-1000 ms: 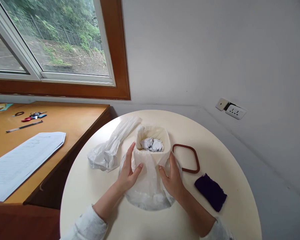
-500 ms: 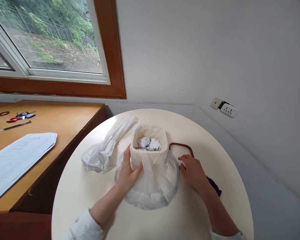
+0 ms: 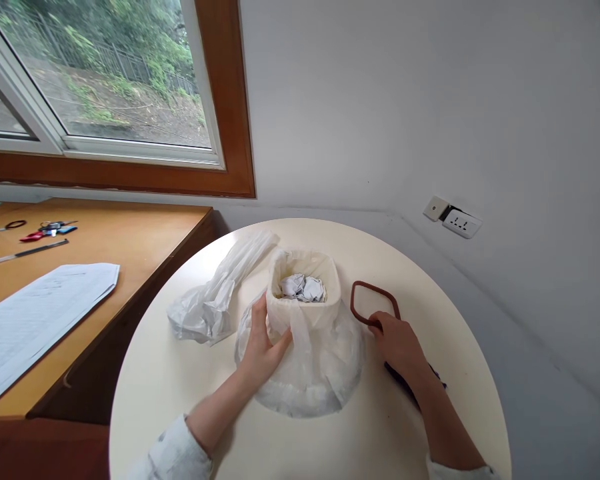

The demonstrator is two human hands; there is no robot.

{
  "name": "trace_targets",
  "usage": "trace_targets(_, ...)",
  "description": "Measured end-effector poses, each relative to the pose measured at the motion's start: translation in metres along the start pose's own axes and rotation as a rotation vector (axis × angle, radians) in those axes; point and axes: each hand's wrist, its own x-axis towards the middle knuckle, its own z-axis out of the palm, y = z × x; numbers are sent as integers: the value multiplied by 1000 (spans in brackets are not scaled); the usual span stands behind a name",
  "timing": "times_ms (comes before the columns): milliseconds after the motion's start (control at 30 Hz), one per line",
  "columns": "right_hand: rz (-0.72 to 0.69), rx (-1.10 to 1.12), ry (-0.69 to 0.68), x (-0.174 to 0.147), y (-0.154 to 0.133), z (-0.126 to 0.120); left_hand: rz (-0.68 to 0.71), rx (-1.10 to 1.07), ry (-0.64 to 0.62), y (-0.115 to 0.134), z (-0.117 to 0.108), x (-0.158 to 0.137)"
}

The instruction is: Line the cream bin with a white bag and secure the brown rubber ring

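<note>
A small cream trash bin (image 3: pixel 333 280) lined with a translucent white plastic bag stands on the round table, with crumpled paper (image 3: pixel 303 288) inside. The bag's skirt (image 3: pixel 330 373) hangs over the rim and spreads around the base. My left hand (image 3: pixel 264 343) grips the bin's near left side through the bag, thumb in front and fingers at the side. To the right, my right hand (image 3: pixel 395 340) pinches the near edge of a brown, rounded-square rim ring (image 3: pixel 375 287). A dark, flat item (image 3: pixel 403 383) lies partly hidden beneath my right wrist.
Another white plastic bag (image 3: pixel 205 310) lies bunched left of the bin on the round table (image 3: pixel 180 407). A wooden desk (image 3: pixel 145 230) at the left bears papers (image 3: pixel 45 313), a pen (image 3: pixel 27 252) and keys (image 3: pixel 53 229). A wall with a socket (image 3: pixel 461 223) stands behind.
My right hand has closed on the ring's near edge, and the ring has shifted slightly right. My left hand keeps its hold on the bin. The whole view has moved a little.
</note>
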Motion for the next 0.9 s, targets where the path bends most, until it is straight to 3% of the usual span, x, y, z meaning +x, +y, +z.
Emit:
trace_targets(167,21,83,178,4,-3,-14,154,-38,152,8,-11,7)
trace_targets(367,-223,185,434,18,-34,-57,233,66,210,31,-34,41)
trace_targets(533,-415,253,542,29,-84,-87,126,79,38,49,-42,87)
trace_targets(700,-537,301,497,30,-122,-98,-27,148,-226,48,-44,116)
trace_targets(900,-538,310,405,32,-133,-96,25,213,-287,44,-48,123)
